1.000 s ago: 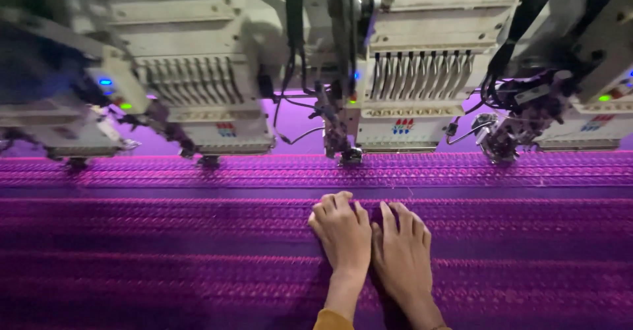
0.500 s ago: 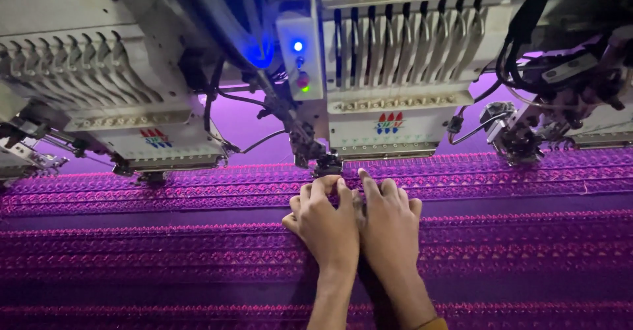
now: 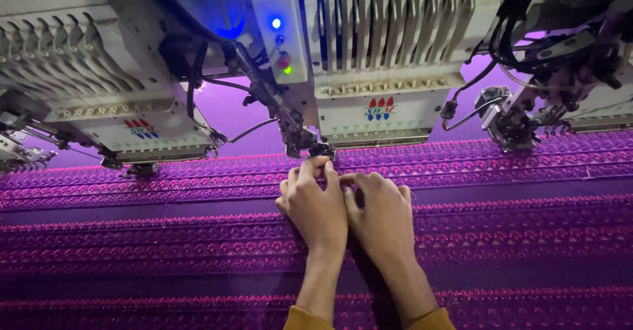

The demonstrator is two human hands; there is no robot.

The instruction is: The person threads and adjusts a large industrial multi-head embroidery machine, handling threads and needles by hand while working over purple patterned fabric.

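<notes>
**Two hands at the needle foot of an embroidery head**

Head view: both hands lie side by side on the purple embroidered fabric [image 3: 165, 238], which is stretched flat under a row of embroidery machine heads. The left hand [image 3: 316, 205] reaches up with fingertips [image 3: 315, 166] curled at the small dark presser foot [image 3: 321, 150] beneath the middle head [image 3: 389, 73]; whether it pinches a thread or only touches the foot is too small to tell. The right hand [image 3: 382, 214] rests just beside it, touching it, index finger bent toward the same spot, grasping nothing that shows. A control box [image 3: 280, 40] with blue, red and green lights sits above. Another head [image 3: 99, 92] stands to the left, a third [image 3: 560, 86] to the right.
</notes>
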